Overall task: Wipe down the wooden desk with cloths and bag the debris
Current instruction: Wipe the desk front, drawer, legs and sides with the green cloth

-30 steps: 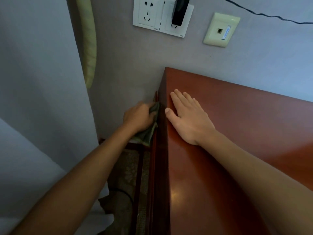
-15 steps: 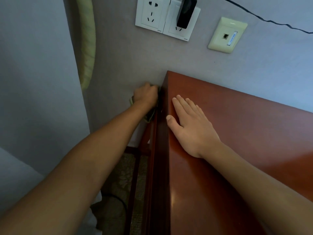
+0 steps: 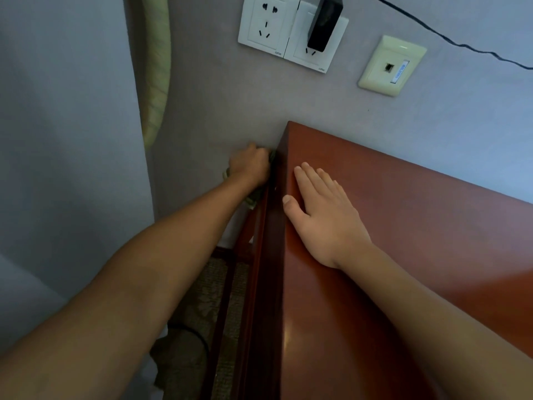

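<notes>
The left hand [image 3: 250, 166] is curled round a dark green cloth [image 3: 254, 199], pressing it against the counter's left side face just below the far left corner; most of the cloth is hidden, so its exact shape is hard to tell. The right hand [image 3: 323, 217] lies flat, fingers straight, on the counter [image 3: 418, 255] top along its left edge.

Right hand [image 3: 323, 215] lies flat on the desk [image 3: 418, 255] top near its left edge; left hand [image 3: 250, 166] presses a cloth [image 3: 253, 197] against the desk's side, below wall sockets [image 3: 291, 33].
</notes>
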